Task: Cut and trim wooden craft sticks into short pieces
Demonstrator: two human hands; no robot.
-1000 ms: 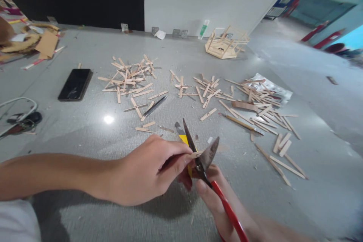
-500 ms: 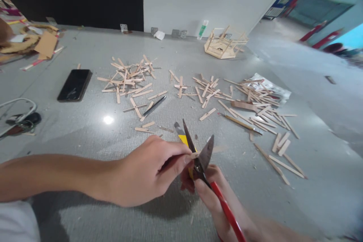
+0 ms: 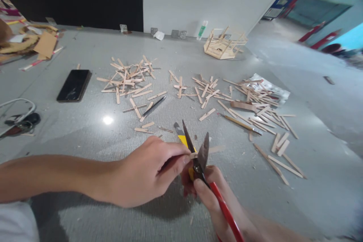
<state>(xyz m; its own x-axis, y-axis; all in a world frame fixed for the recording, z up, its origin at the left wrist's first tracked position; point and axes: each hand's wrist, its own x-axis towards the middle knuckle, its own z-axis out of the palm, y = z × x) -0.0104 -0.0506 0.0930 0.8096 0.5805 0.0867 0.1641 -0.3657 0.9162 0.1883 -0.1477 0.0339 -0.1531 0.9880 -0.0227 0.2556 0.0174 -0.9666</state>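
Observation:
My left hand point(image 3: 154, 172) pinches one end of a flat wooden craft stick point(image 3: 217, 149) between thumb and fingertips. The stick runs to the right, between the parted blades of the scissors point(image 3: 203, 151). My right hand point(image 3: 211, 191) is wrapped round the red handles of these scissors, blades pointing away from me. Behind the blades lies a yellow and grey utility knife point(image 3: 180, 134), partly hidden by my fingers. The nearest loose pieces are short craft sticks point(image 3: 143, 130) lying beyond my left hand.
Piles of craft sticks point(image 3: 124, 79) spread across the grey table. A pen point(image 3: 154, 106), a craft knife point(image 3: 242, 124), a plastic bag point(image 3: 279, 92) and a phone point(image 3: 74, 86) lie among them. At the back stand a stick-built frame point(image 3: 224, 45) and a glue tube point(image 3: 202, 30). Cardboard scraps point(image 3: 45, 44) lie left.
The scissor blades have come a little closer together around the craft stick, the right blade swinging left. My left hand has stayed almost still.

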